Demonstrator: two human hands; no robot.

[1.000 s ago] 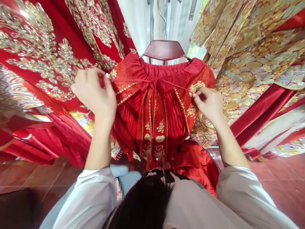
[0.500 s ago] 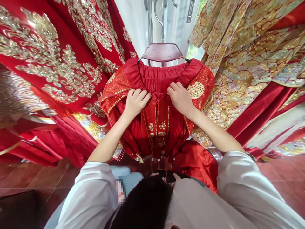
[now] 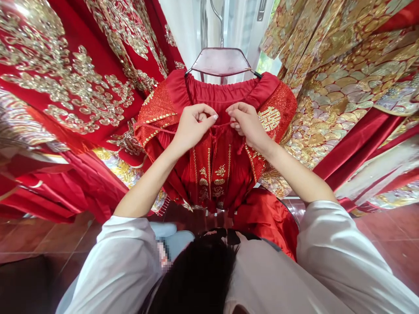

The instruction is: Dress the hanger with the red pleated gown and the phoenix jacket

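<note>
A red garment (image 3: 212, 174) with gold embroidery and a gathered neckline hangs on a hanger (image 3: 222, 62) straight in front of me. At the neck opening my left hand (image 3: 194, 124) is closed, its thumb and fingers pinched on a thin red cord (image 3: 160, 129) that trails out to the left. Facing it, my right hand (image 3: 248, 125) is also pinched closed on the cord, with a short end hanging below it. The fingertips of both hands are a small gap apart. Just where the cord passes between the fingers is partly hidden.
Red clothing with silver-gold beadwork (image 3: 81, 93) hangs close on the left. Gold scale-patterned clothing (image 3: 340, 109) hangs on the right. Below are shiny red cloth (image 3: 265, 218) and a tiled floor (image 3: 386, 235). A metal rail (image 3: 203, 26) stands behind the hanger.
Both hands have turned from lying over the neckline to pinching, and their fingertips have come closer together. Cord ends now show beside each hand. The view has shifted slightly.
</note>
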